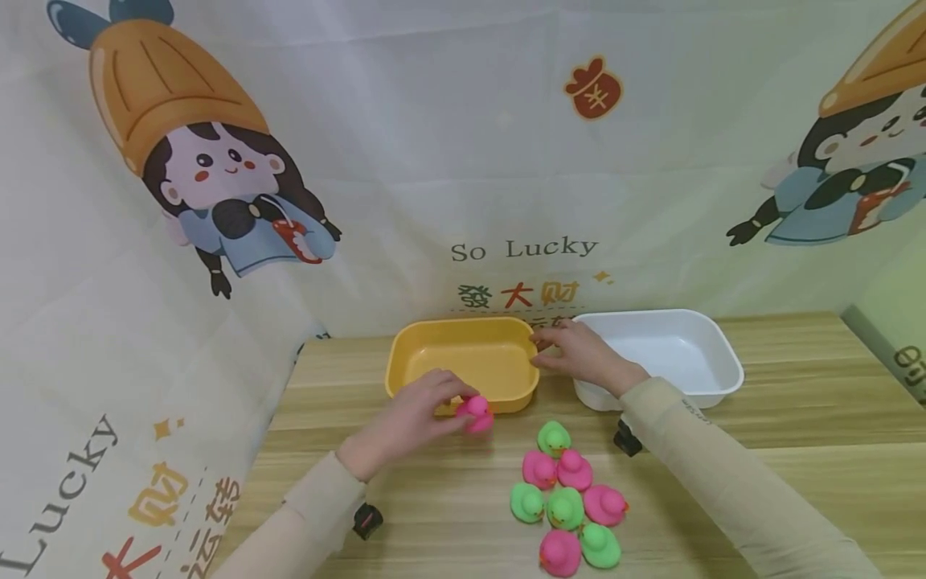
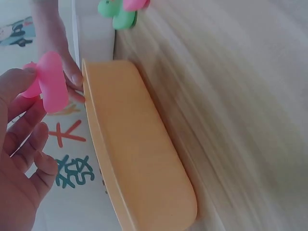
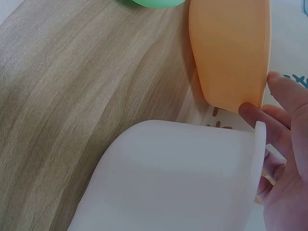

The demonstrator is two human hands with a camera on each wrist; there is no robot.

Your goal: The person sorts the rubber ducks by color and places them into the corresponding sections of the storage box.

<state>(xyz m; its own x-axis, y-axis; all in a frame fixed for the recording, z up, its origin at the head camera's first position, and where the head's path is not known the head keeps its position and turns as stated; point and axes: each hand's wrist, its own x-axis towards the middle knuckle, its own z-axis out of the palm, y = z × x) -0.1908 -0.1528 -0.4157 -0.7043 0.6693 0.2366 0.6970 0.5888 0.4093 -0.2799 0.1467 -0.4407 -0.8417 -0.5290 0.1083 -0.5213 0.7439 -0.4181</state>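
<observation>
One woodgrain table (image 1: 810, 402), printed cloth (image 1: 434, 121) behind; left hand (image 1: 419, 410) pinches pink duck (image 1: 478, 412); right hand (image 1: 584, 352), fingers apart, touches yellow tray (image 1: 463, 358).

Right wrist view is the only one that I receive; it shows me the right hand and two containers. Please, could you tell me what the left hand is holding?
Observer: The left hand holds a pink toy duck.
Operator: Thank you. Are there more ducks lying on the table?
Observer: Yes, eight more ducks lie there in a cluster, as the head view shows.
Operator: And which colours do these eight have, please?
Observer: Four are green and four are pink.
</observation>
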